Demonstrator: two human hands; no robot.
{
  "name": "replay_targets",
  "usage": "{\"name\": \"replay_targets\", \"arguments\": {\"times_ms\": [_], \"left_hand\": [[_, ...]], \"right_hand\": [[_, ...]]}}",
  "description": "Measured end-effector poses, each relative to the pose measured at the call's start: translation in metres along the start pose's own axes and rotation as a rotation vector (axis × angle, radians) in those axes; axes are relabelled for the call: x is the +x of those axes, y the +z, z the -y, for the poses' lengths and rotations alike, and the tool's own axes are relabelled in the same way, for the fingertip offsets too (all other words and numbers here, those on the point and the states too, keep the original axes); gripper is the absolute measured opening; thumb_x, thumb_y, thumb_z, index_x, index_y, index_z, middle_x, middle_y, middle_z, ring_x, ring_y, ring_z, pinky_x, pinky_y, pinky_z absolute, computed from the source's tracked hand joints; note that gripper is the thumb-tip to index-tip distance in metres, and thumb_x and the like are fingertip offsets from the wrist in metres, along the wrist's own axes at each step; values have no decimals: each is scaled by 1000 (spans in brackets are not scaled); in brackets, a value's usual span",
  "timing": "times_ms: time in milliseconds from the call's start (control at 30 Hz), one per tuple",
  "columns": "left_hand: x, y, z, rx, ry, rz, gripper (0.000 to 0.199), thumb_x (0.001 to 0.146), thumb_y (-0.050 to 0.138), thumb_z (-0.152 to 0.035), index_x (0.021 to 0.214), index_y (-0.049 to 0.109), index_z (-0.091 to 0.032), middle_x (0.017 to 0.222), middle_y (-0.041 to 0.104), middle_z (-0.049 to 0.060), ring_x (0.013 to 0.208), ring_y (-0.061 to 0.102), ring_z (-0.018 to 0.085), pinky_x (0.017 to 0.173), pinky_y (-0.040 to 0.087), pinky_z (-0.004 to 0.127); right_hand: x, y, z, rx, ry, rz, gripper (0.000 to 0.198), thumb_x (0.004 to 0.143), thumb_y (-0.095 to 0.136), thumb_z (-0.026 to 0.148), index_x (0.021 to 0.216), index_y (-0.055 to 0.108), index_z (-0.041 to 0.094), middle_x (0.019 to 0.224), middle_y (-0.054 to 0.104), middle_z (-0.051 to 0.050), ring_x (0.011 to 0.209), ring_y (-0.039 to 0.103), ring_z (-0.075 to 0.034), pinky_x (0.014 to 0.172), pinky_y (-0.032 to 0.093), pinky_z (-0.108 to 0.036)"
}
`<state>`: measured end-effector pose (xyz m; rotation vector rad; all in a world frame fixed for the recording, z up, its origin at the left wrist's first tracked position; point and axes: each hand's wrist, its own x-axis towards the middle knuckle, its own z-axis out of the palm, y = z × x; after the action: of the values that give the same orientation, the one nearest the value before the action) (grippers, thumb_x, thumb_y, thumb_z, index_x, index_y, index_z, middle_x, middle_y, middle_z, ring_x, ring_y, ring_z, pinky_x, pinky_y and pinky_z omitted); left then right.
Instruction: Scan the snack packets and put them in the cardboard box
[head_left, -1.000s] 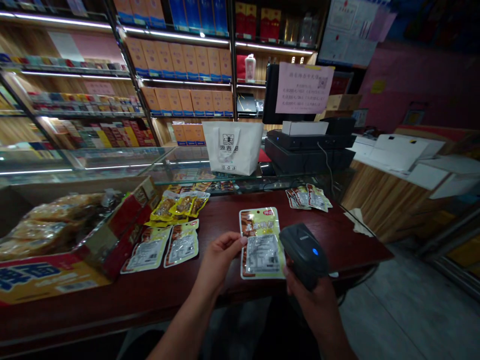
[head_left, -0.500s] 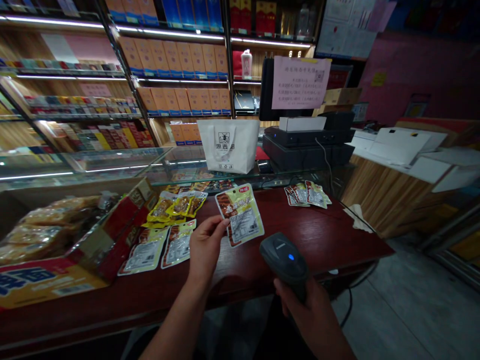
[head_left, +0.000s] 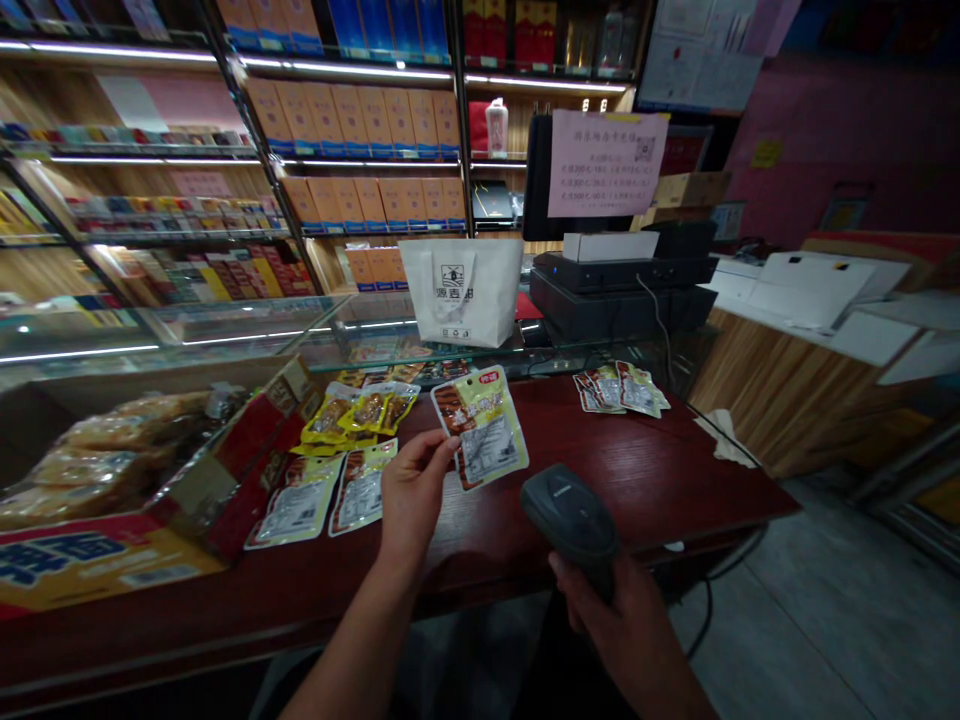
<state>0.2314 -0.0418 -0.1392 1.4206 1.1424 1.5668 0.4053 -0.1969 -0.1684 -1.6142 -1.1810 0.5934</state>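
Since a second ago the snack packet (head_left: 481, 427) has gone from in front of the scanner (head_left: 571, 519) up and to the left, tilted over the tabletop, and the scanner has dropped lower and away from it; over the last half second little has shifted, though the blue light on the scanner's top no longer shows.

Left hand (head_left: 411, 491) pinches the packet by its lower left corner, thumb and fingertips closed on the edge, so the packet stands up and to the right of the hand, its printed label side toward the camera and its yellow top edge leaning right. It hangs above the dark red table (head_left: 645, 470), not lying on it.

Right hand (head_left: 626, 625) is wrapped around the scanner's handle, with the dark head of the scanner poking up and left from the fist, below and right of the packet and apart from it.

Just left of the left hand, two similar packets (head_left: 330, 495) lie flat on the table, with yellow packets (head_left: 360, 410) behind them. Farther left sits an open carton (head_left: 105, 560) filled with bagged snacks. A few more packets (head_left: 619, 390) lie near the table's far right edge. Behind, on the glass counter (head_left: 225, 330), stand a white bag (head_left: 461, 290) and a cash register (head_left: 619, 290).
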Motion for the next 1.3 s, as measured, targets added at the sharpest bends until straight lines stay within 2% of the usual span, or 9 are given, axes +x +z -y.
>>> {"name": "replay_targets", "arguments": {"times_ms": [167,267,500,567,667,833,967,1100,1300], "left_hand": [[1,-7,-1,21,-27,16,22,74,73,-38,80,72,-18,77,72,2,71,64,16,67,50,25],[8,-29,5,49,-85,14,27,72,73,-44,79,68,-18,71,68,0,66,61,15,62,48,24],[46,-143,14,229,-379,-7,46,47,82,-51,71,62,-17,63,61,-3,54,54,13,52,45,24],[61,-172,15,332,-463,24,40,48,78,-47,70,59,-19,58,58,-4,50,51,13,48,42,23],[82,-197,18,691,-504,93,22,62,64,-40,68,55,-21,52,52,-4,47,49,13,46,40,23],[102,-200,22,1113,-472,120,6,66,57,-23,60,56,-21,55,59,2,59,61,21,53,45,26],[106,-189,23,1332,-456,108,8,67,58,-15,62,63,-18,77,73,17,86,71,33,72,52,34],[96,-179,22,1477,-458,95,24,74,52,-10,83,73,-9,100,73,29,100,70,40,80,54,41],[80,-145,5,1581,-284,85,37,87,43,-12,111,70,-5,112,71,28,107,69,36,88,53,41]], "right_hand": [[0,0,1,69,99,62,41,82,62,63,72,64,24,47,58,2,46,57,-20,52,45,-30],[1,1,-4,87,170,61,41,80,62,64,75,64,23,50,61,2,50,59,-21,54,47,-30],[8,1,-37,1,223,86,48,78,57,72,71,62,25,51,62,2,54,62,-23,61,47,-33],[11,1,-43,-18,246,117,50,76,56,74,73,62,25,53,64,1,56,63,-24,62,47,-33],[16,4,-47,-11,263,139,54,72,56,76,79,62,24,55,65,0,57,64,-24,65,48,-35],[21,12,-47,2,290,183,52,71,56,75,79,61,24,55,64,0,56,63,-24,61,48,-34],[21,17,-50,8,273,169,46,75,57,70,78,60,25,52,62,2,54,62,-23,60,48,-32],[20,16,-58,1,284,185,48,74,57,72,75,62,24,54,65,0,56,64,-24,63,49,-33],[32,6,-75,-36,344,218,58,70,57,81,71,66,24,58,70,-3,59,66,-26,64,51,-35]]}}
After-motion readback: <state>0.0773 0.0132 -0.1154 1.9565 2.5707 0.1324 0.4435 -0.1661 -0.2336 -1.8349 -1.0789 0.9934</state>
